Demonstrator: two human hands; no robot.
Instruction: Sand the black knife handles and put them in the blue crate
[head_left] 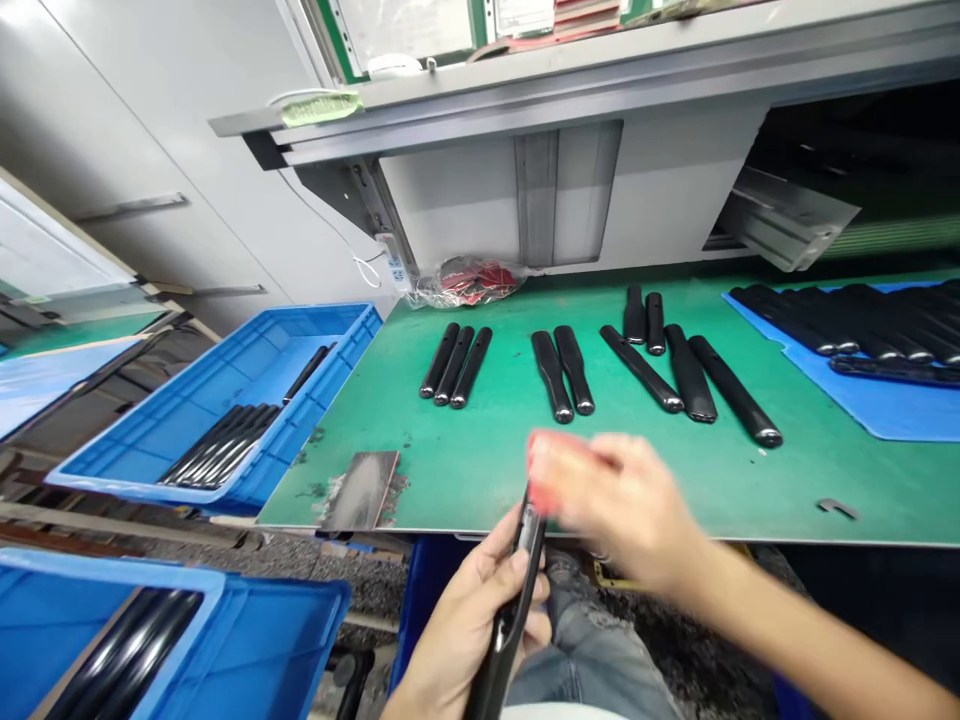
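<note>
My left hand [480,610] is wrapped round a glossy black tube-like handle [514,610], held tilted in front of the bench's front edge. In my right hand [637,500], smeared by motion, is a red pad-like piece [544,470]. That red piece covers the handle's upper end, and the contact beneath it is hidden. Beyond my hands, several similar black handles lie on the green bench top [465,460]: three together at the left [456,365], a pair in the middle [562,375], and a looser group at the right [690,375].
A dark rectangular block [364,490] sits at the bench's left front corner, and a small grey clip [836,508] near the right front edge. More handles [862,320] lie on a blue sheet [892,400]. Blue crates [255,340] with handles stand left. A bagged red bundle [472,282] lies behind.
</note>
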